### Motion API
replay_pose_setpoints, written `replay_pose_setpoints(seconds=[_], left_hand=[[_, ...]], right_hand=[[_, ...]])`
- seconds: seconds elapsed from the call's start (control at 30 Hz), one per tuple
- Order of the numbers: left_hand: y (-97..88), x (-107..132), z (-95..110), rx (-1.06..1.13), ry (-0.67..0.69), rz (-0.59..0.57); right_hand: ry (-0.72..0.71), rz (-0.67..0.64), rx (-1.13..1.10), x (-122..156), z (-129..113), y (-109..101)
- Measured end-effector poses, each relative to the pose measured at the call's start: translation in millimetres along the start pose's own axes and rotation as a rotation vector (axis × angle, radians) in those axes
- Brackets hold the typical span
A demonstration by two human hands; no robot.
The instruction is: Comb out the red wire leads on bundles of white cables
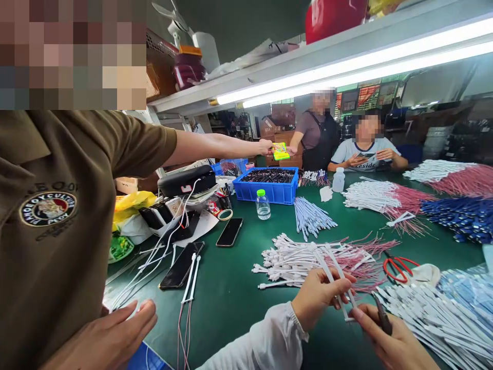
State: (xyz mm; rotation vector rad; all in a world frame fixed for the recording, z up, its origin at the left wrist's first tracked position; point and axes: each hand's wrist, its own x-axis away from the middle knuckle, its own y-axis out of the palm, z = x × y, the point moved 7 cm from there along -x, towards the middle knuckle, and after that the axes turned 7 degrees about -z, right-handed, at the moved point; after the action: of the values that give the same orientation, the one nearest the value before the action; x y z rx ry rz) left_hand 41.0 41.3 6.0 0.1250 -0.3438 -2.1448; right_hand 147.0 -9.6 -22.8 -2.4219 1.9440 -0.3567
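From the head view we look down on a green desk (234, 293), with our two grips at its near edge. Our left grip (319, 300), in a white sleeve (262, 341), is closed on a pair of white cables (322, 264), which run down past the fingers toward our right grip (396, 341). That right grip is closed on small dark pliers (383, 318), their tip just beside the cables.

Just beyond the left grip lies a heap of white cables with red wires (292, 262). A stack of white strips (435, 321) fills the near right corner, with red scissors (396, 270) just above it. Blue wires (462, 218) lie along the right edge.

Toward the far edge sit a blue crate (265, 187) of black parts and a water bottle (263, 205). Two phones (230, 232) lie left of center. A co-worker in a brown shirt (50, 216) fills the left side, one arm stretched across the desk, that hand (265, 147) at a yellow packet (281, 151). A standing person's hand (291, 150) meets it from the far side.
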Motion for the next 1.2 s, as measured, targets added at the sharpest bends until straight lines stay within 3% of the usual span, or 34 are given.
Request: replay_pose_setpoints(seconds=[0.13, 0.27, 0.47, 0.7, 1.2], left_hand=[[-8.1, -4.0, -12.9, 0.048, -0.044, 0.039], [-26.8, -3.9, -12.8, 0.175, -0.016, 0.133], [-38.7, -0.7, -8.7, 0.053, 0.025, 0.126], [-38.6, 0.3, -6.0, 0.029, 0.041, 0.084], [-31.2, 0.3, -9.8, 0.141, 0.016, -0.041]], right_hand=[[0.027, 0.001, 0.038, 5.4, 12.9, 4.3], [0.101, -0.097, 0.108, 10.8, 14.3, 16.7], [0.211, -0.173, 0.057, 13.4, 16.7, 22.1], [0.218, -0.173, 0.126, 15.9, 27.1, 15.3], [0.095, -0.205, 0.276, 17.0, 13.1, 17.7]])
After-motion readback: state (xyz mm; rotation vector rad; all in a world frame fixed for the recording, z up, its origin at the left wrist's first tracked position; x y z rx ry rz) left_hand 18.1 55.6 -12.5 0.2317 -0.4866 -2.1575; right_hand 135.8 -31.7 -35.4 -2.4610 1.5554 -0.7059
